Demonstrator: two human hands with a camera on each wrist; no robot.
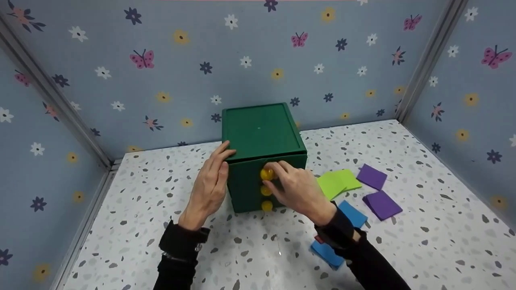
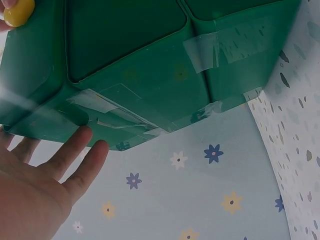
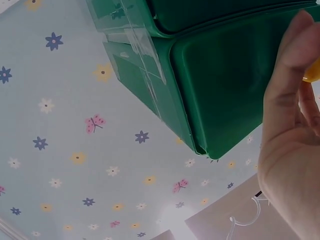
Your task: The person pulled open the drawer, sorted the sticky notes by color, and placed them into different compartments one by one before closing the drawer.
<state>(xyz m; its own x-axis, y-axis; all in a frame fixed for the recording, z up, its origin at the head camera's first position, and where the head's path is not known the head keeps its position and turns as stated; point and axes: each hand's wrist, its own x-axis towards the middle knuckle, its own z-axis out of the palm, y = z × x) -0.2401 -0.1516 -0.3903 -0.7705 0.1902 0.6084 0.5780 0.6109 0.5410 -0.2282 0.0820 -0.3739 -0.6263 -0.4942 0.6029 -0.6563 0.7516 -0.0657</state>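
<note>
A green drawer box (image 1: 258, 129) with drawers one above another stands near the back wall, its front facing me. Three yellow knobs run down the front: a top knob (image 1: 266, 174), a middle knob (image 1: 266, 190) and a bottom knob (image 1: 267, 206). My right hand (image 1: 300, 189) pinches the top knob with curled fingers, its thumb close by the middle one. At the box's left side, my left hand (image 1: 207, 185) steadies it with extended fingers, tips at the upper front corner. Strips of clear tape (image 2: 202, 52) cross the side in the left wrist view.
Right of the box lie lime green squares (image 1: 338, 183), purple squares (image 1: 371, 176) and blue squares (image 1: 328, 253), the blue ones partly under my right forearm. Patterned walls (image 1: 250, 48) close off the back and both sides of the speckled table (image 1: 161, 193).
</note>
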